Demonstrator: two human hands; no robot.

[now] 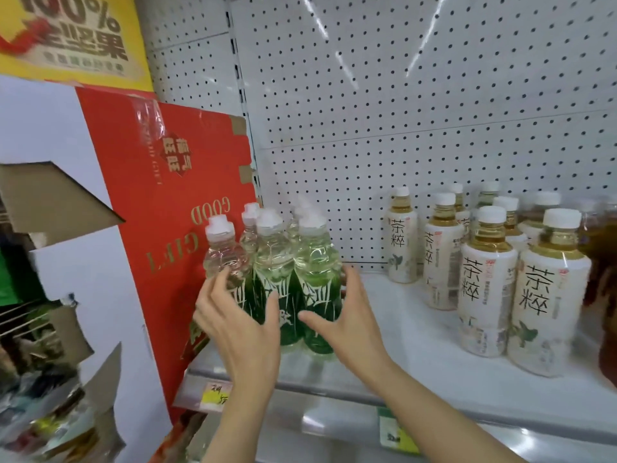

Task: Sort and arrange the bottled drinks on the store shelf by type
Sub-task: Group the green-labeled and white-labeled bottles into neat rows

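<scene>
Several clear bottles with green labels [312, 272] and white caps stand bunched at the left end of the white shelf [417, 332]. My left hand [243, 325] curls round the left side of the bunch, thumb on the front bottles. My right hand [344, 315] cups the right side with fingers spread, touching the rightmost bottle. To the right stand several tea bottles with white labels [487, 285] and white caps in rows. At the far right edge, darker brown bottles [601, 248] are partly cut off.
A red gift carton [187, 228] leans against the shelf's left end, right beside the green bottles. White and yellow cardboard boxes [50, 121] stand further left. A perforated white back panel [400, 111] closes the shelf. Price tags [213, 396] hang on the front rail.
</scene>
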